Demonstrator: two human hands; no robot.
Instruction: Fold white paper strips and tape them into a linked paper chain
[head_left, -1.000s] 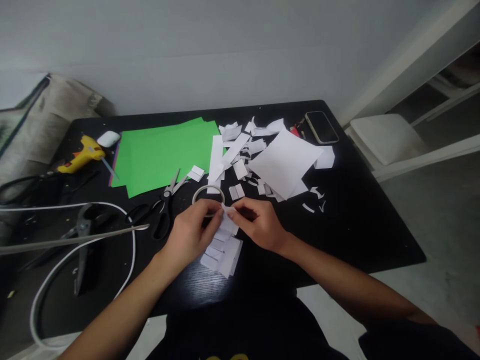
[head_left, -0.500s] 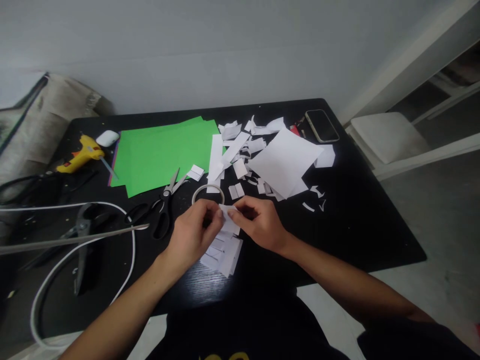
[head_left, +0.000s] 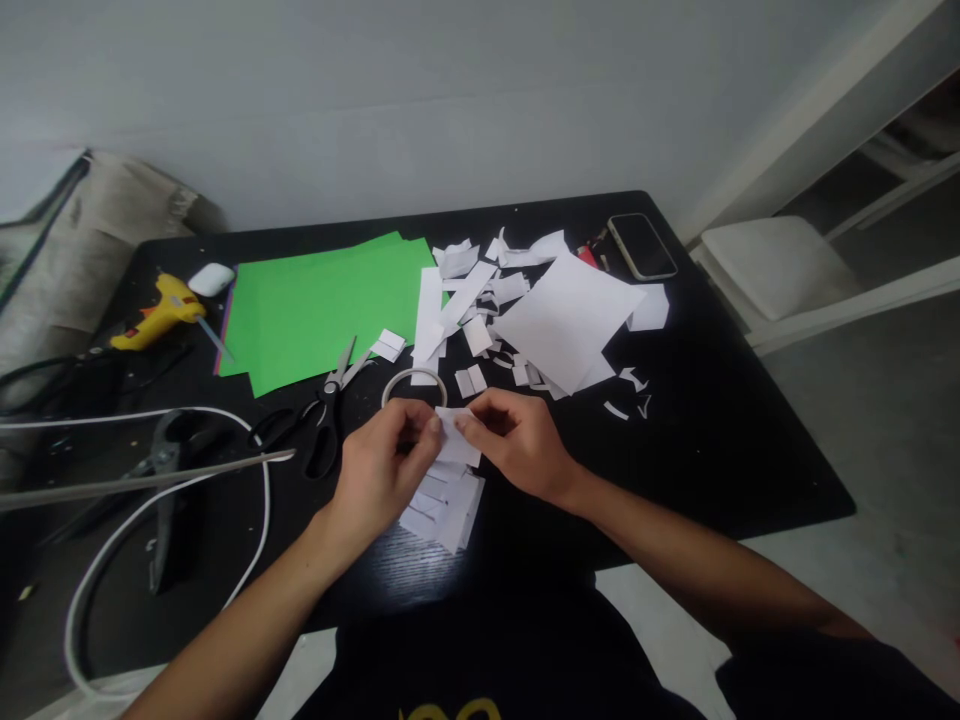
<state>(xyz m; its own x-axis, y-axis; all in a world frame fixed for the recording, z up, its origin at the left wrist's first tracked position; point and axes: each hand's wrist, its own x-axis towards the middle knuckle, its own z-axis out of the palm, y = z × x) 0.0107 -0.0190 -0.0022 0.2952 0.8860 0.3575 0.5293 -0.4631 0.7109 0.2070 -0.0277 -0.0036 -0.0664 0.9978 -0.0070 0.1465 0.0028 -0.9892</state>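
Note:
Between my two hands is a small white piece of paper [head_left: 457,446], held up by its far edge. My left hand [head_left: 390,455] pinches its left corner between thumb and fingers. On the opposite side, my right hand [head_left: 521,440] grips the right corner the same way. Below the piece, more white paper pieces [head_left: 450,512] lie overlapping on the black table, some with dark lines or slits. A pale ring, like a roll of tape [head_left: 415,373], lies just beyond my left hand, partly covered by it. Black-handled scissors [head_left: 330,405] lie with blades apart to the left.
Green sheets [head_left: 322,305] lie at the back left of the black table [head_left: 720,430]. White scraps and a larger white sheet [head_left: 566,320] spread to their right. A phone [head_left: 642,246] sits far right. Leftward are a yellow glue gun [head_left: 166,312], pliers [head_left: 166,480] and a white cable [head_left: 266,500].
Hardly anything differs. Both hands keep their pinch on the white paper, and the whole view has shifted very slightly.

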